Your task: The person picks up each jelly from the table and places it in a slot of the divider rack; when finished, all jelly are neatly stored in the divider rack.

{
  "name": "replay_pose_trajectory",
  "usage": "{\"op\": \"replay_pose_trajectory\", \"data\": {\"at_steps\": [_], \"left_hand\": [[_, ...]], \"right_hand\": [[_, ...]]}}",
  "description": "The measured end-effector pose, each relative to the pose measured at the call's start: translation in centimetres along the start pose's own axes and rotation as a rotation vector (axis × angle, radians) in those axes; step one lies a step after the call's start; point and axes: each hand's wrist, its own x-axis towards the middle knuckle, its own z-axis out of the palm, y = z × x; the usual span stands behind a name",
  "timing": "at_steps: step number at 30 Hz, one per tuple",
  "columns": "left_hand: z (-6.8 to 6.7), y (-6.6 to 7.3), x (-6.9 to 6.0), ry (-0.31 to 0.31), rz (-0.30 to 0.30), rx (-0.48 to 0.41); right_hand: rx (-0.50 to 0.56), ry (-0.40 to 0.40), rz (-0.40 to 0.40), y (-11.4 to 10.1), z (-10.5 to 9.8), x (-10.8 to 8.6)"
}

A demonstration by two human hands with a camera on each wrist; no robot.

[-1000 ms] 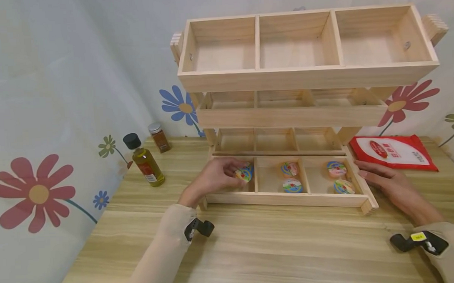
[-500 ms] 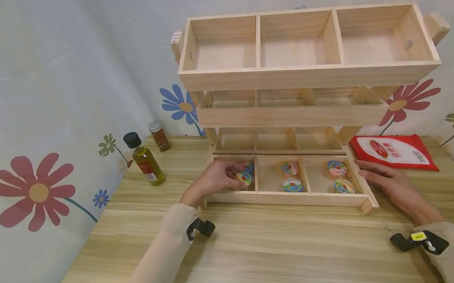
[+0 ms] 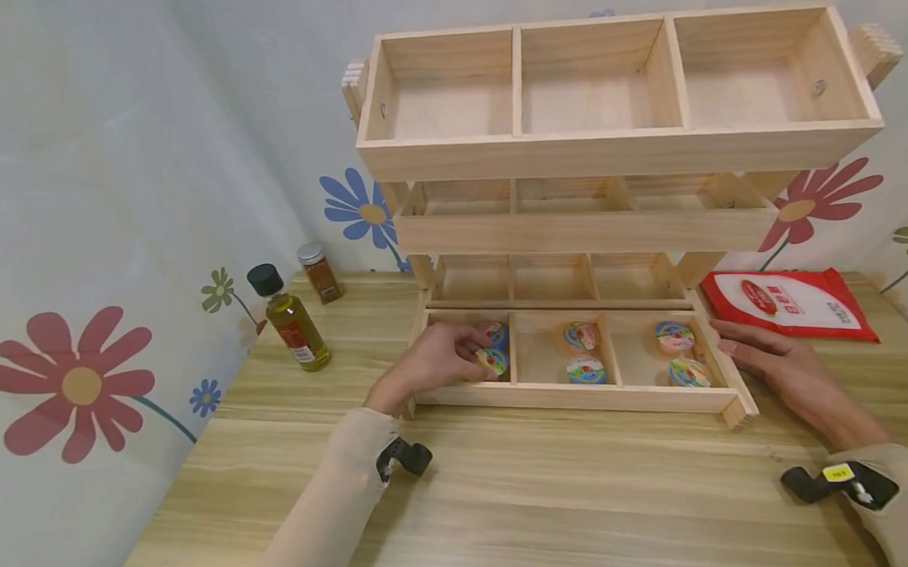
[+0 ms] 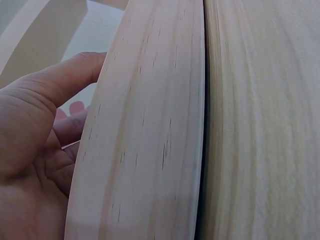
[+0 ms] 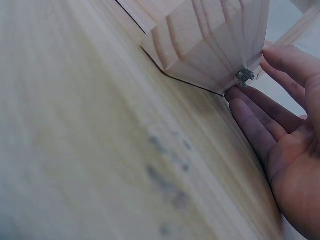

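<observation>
In the head view my left hand reaches into the left compartment of the bottom wooden tray. Its thumb and fingers pinch the nearer jelly cup; another jelly cup sits just behind. From the left wrist, the tray's front board hides the fingertips and the cup. Against the rack's right side rests my right hand, fingers fairly straight, touching the wood near a metal fastener. Two jelly cups stand in the middle compartment, including a front one; two more are in the right one, including a pink-lidded cup.
Above rise further tiers of the wooden rack, each split into three compartments. An oil bottle and a spice jar stand left. A red-and-white packet lies right. Behind hangs a flowered curtain.
The jelly cup at my left hand has shifted slightly toward the front and right, and more of its lid shows. My right hand has stayed at the rack's side.
</observation>
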Motion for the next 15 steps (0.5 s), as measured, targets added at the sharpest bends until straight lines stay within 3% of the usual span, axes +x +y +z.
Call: {"op": "replay_pose_trajectory", "data": {"at_steps": [15], "left_hand": [[0.03,0.06,-0.07,-0.004,0.012,-0.004]], "right_hand": [[-0.010,0.005,-0.004,-0.04,0.07,-0.05]]}}
